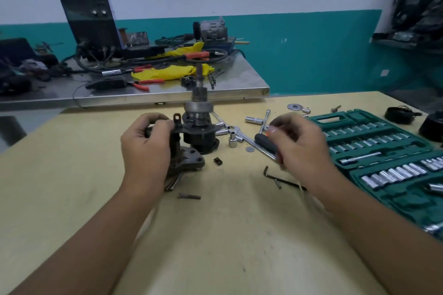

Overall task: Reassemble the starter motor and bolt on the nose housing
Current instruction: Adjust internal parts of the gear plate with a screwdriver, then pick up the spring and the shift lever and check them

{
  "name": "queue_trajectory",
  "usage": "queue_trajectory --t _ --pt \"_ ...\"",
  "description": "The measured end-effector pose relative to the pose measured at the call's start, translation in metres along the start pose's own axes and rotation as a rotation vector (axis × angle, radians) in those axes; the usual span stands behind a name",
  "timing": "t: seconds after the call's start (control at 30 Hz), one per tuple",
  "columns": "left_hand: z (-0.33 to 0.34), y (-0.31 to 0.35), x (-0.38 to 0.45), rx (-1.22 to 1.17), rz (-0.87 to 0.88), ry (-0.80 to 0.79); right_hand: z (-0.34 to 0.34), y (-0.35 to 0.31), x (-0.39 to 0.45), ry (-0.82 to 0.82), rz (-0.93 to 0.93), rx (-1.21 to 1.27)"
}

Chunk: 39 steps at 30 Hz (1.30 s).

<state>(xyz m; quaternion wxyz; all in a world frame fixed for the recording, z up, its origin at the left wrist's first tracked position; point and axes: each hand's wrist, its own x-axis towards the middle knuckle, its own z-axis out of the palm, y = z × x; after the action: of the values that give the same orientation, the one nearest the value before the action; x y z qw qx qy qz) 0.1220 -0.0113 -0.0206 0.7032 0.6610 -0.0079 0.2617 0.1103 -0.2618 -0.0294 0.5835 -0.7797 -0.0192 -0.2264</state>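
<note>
Steel and cast metal make up the starter motor (196, 136), so it should be heavy, rigid and probably greasy to the touch; it stands near the middle of the table (96, 187), shaft (200, 84) pointing up, its dark body resting on a flanged base (191, 159). The left hand (146, 148) curls round the side part of the assembly, fingers wrapped over its top, which looks like a sound place to steady it; the tall shaft would make it top-heavy, so a low grip on the body or the flange seems safer than the shaft. The right hand (297, 141) is blurred, fingers bent, and appears to pinch a small orange-tipped thing; what it is I cannot tell; a black-handled ratchet (265, 145) lies just below it.

The table is pale yellow, smooth and scuffed; loose sockets (233, 142), a washer (250, 149), a hex key (275, 176) and small pins (189, 196) lie scattered round the motor, easy to knock away. An open green socket set (383, 158) sits on the right. Behind stands a steel bench (239, 79) with yellow cloth (167, 72), red-handled pliers (143, 84), cables and a dark machine (93, 21), against a white and teal wall (311, 50).
</note>
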Motion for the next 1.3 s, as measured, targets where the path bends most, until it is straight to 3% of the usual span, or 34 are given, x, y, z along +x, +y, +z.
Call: queue_trajectory --t 0.13,0.27,0.43,0.5,0.6,0.73,0.9,1.07,1.17,1.3 --pt "-0.003 0.005 0.007 -0.149 -0.040 0.111 0.022 0.011 -0.013 -0.256 -0.147 -0.253" --pt "-0.005 0.002 0.009 -0.182 -0.007 0.121 0.030 0.012 -0.013 -0.475 -0.247 -0.589" --pt "-0.002 -0.001 0.002 -0.159 0.024 0.074 0.039 0.011 -0.018 -0.514 -0.324 -0.763" --pt "0.001 -0.001 -0.002 -0.117 0.019 0.034 0.039 0.009 -0.019 -0.451 -0.304 -0.674" --pt "0.007 0.002 -0.013 -0.075 0.015 -0.033 0.035 0.002 -0.023 -0.328 -0.248 -0.327" --pt "0.022 0.004 -0.032 -0.060 0.005 -0.141 0.033 -0.004 -0.028 -0.399 -0.189 0.148" --pt "0.034 0.003 -0.049 -0.150 -0.160 -0.261 0.021 -0.014 -0.030 -0.408 -0.098 0.289" --pt "0.027 0.002 -0.047 0.003 -0.106 -0.391 0.017 -0.014 -0.030 -0.499 0.129 0.465" --pt "0.027 0.001 -0.047 0.101 -0.016 -0.445 0.025 -0.012 -0.035 -0.421 0.207 0.538" --pt "0.022 0.004 -0.042 0.079 -0.038 -0.600 0.027 -0.014 -0.038 -0.283 0.259 0.650"
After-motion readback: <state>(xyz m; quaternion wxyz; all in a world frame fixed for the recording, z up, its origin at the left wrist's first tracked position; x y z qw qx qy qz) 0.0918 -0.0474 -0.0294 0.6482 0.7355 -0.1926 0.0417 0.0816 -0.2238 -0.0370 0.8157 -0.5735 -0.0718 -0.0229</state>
